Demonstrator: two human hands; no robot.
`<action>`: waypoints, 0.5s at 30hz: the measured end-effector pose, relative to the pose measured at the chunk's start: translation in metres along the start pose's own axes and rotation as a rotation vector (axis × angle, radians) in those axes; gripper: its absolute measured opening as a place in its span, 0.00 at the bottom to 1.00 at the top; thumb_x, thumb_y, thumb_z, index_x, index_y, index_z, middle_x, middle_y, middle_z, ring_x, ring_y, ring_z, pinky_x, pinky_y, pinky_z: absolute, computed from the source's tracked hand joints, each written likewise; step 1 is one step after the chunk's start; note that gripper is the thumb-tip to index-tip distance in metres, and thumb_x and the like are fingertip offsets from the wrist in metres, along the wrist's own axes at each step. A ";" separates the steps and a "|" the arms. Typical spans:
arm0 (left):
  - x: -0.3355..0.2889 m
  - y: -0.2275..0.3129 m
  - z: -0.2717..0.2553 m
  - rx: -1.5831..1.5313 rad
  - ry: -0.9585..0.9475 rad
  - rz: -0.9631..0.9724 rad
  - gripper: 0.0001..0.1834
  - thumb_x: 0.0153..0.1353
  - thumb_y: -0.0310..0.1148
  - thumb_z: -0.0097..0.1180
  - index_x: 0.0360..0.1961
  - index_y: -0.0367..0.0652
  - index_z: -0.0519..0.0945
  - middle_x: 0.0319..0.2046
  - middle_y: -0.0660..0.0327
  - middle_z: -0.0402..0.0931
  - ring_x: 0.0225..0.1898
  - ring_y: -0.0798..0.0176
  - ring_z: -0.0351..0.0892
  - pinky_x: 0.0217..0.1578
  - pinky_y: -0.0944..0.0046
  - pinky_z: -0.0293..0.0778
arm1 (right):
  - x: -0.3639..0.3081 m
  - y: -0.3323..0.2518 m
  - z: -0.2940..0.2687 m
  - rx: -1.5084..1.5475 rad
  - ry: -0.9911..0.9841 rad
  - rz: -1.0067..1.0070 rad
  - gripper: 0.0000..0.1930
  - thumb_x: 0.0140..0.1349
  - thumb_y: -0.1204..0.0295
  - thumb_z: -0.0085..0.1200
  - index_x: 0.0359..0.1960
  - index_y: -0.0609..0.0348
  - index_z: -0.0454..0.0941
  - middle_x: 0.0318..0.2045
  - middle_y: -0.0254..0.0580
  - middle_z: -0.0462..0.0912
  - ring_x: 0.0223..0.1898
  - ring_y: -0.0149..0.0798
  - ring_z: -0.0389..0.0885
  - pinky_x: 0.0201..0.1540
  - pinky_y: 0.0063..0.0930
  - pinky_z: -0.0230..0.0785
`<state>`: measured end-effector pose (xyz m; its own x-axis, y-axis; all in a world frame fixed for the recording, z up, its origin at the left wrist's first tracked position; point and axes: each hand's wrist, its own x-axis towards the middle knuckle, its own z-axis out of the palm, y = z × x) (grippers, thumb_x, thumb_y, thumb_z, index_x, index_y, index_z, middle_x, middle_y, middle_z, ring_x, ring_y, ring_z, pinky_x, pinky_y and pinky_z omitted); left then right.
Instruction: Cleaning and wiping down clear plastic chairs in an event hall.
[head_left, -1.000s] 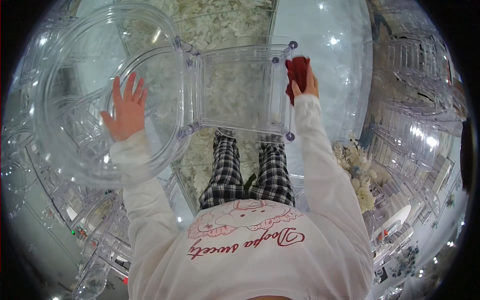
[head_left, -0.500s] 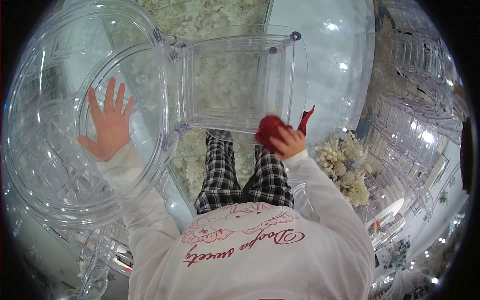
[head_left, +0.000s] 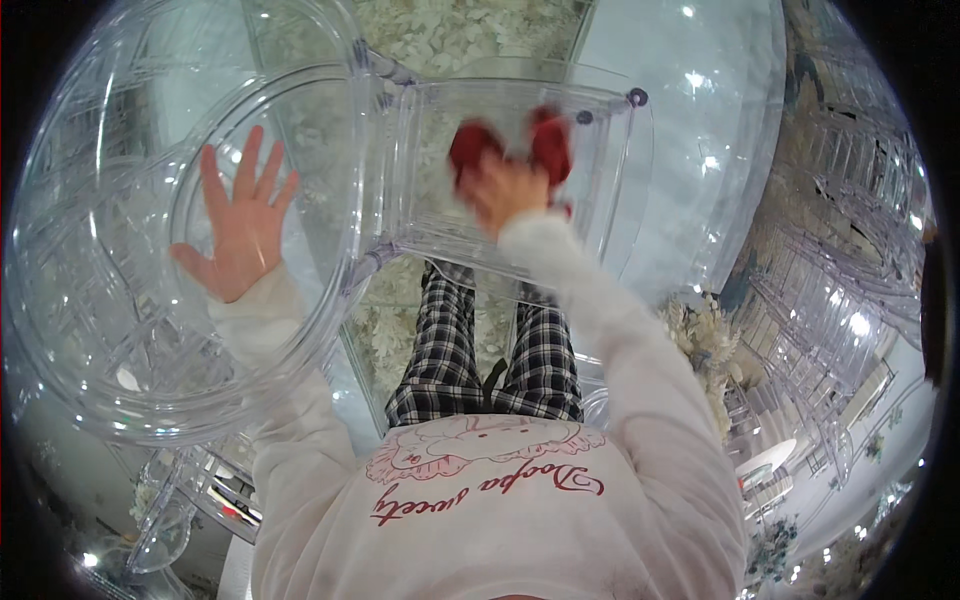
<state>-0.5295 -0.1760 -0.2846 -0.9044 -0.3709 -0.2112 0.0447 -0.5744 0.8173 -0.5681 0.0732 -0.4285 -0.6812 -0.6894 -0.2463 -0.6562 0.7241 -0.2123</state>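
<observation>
A clear plastic chair lies across in front of me, its large round back to the left and its seat and legs to the right. My left hand shows through the clear back, fingers spread wide and palm against or close behind the plastic; exact contact is hard to tell. A dark red cloth is bunched under my right hand, which moves over the seat part. Motion smears both the cloth and the fingers, but the cloth is in this hand's grip.
Stacked clear chairs crowd the right side. Cream flowers stand near my right elbow. Under the chair, pale flowers show through a glass floor, with a glossy whitish strip to the right. More clear furniture stands at lower left.
My right hand has carried the red cloth from the seat's near right corner up and left over its middle. My left hand stays spread behind the back. The chair sits slightly farther right in view.
</observation>
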 end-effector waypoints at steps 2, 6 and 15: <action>-0.004 -0.001 -0.008 -0.011 -0.077 -0.011 0.50 0.40 0.70 0.36 0.59 0.53 0.40 0.57 0.40 0.31 0.58 0.37 0.32 0.54 0.42 0.34 | -0.066 -0.044 0.032 0.083 0.324 -0.214 0.14 0.43 0.61 0.46 0.36 0.37 0.71 0.43 0.34 0.66 0.38 0.42 0.66 0.37 0.44 0.58; -0.008 -0.002 -0.013 0.033 -0.146 -0.026 0.47 0.43 0.69 0.33 0.59 0.54 0.38 0.58 0.41 0.31 0.59 0.39 0.32 0.54 0.44 0.33 | -0.094 -0.023 0.038 0.181 0.290 -0.324 0.16 0.36 0.62 0.49 0.33 0.37 0.72 0.44 0.35 0.67 0.39 0.42 0.66 0.33 0.43 0.58; -0.001 -0.014 -0.007 0.068 -0.198 -0.028 0.46 0.43 0.71 0.25 0.59 0.56 0.35 0.58 0.43 0.33 0.59 0.40 0.34 0.53 0.44 0.32 | 0.112 -0.015 0.012 0.132 0.159 0.290 0.20 0.45 0.63 0.46 0.44 0.33 0.67 0.51 0.30 0.61 0.52 0.44 0.56 0.49 0.51 0.46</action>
<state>-0.5259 -0.1724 -0.2999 -0.9709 -0.2008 -0.1306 -0.0046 -0.5293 0.8484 -0.6307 -0.0147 -0.4645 -0.8821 -0.4409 -0.1658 -0.3872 0.8791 -0.2780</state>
